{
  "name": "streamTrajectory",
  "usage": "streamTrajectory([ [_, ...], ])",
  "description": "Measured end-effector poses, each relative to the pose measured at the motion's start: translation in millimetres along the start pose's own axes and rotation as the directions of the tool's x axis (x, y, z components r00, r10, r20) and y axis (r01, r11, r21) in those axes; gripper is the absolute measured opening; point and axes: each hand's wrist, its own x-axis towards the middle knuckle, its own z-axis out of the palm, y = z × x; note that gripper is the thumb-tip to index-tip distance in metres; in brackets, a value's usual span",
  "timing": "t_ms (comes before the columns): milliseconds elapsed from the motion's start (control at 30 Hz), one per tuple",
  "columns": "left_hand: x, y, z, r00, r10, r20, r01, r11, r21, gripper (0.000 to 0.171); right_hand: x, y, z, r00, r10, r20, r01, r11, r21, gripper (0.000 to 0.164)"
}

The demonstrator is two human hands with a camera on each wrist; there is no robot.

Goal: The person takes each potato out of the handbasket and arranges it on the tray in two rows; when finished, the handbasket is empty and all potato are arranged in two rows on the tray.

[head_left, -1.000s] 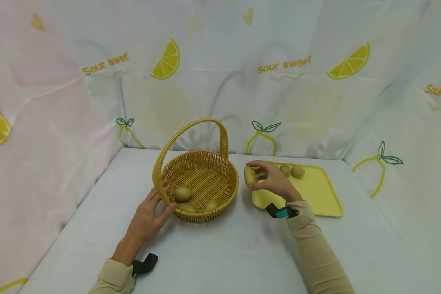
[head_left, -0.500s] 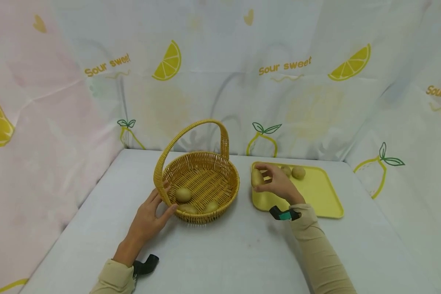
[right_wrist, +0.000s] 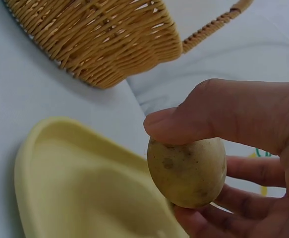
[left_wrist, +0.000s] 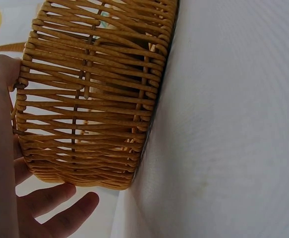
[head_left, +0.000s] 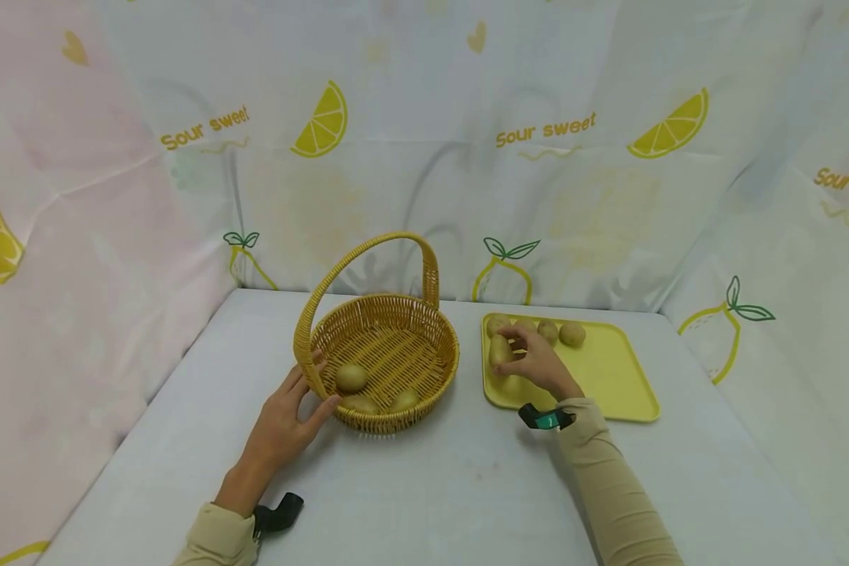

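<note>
My right hand (head_left: pixel 534 362) pinches a potato (right_wrist: pixel 188 171) between thumb and fingers, low over the left part of the yellow tray (head_left: pixel 608 385). Behind that hand, several potatoes (head_left: pixel 573 334) lie in a row along the tray's far edge, one partly covered by the fingers. On the left stands a round wicker basket (head_left: pixel 389 346) with a tall arched handle. Three potatoes (head_left: pixel 351 377) rest inside it, toward its near side. My left hand (head_left: pixel 283 420) grips the basket's left side by the handle base, thumb at the rim and fingers around the outer wall (left_wrist: pixel 94 99).
Basket and tray stand side by side on a white-covered table (head_left: pixel 424 495), a narrow strip of cloth between them. A lemon-print curtain (head_left: pixel 410 157) hangs behind and along both sides. The basket's handle (head_left: pixel 368 244) arches high above its rim.
My right hand has carried the potato right, from the tray's left edge to over the tray, and slightly nearer me. More potatoes at the far edge now show. The left hand and basket stay put.
</note>
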Motion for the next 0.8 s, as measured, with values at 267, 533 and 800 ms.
streamTrajectory([
  [267,-0.3,0.1,-0.4,1.000,-0.007,0.004,0.007,1.000,0.009,0.064,0.5,7.7,2.7,1.000,0.001,-0.002,-0.001,0.999,-0.040,0.075],
  [533,0.0,-0.7,0.0,1.000,-0.002,0.004,0.002,1.000,0.008,0.063,1.3,13.7,7.6,1.000,-0.006,-0.017,0.004,0.996,-0.086,0.075],
  [800,0.0,-1.9,0.7,1.000,-0.001,-0.001,0.001,1.000,0.004,0.062,1.9,10.9,6.4,1.000,-0.023,0.017,0.025,0.994,-0.107,0.074],
])
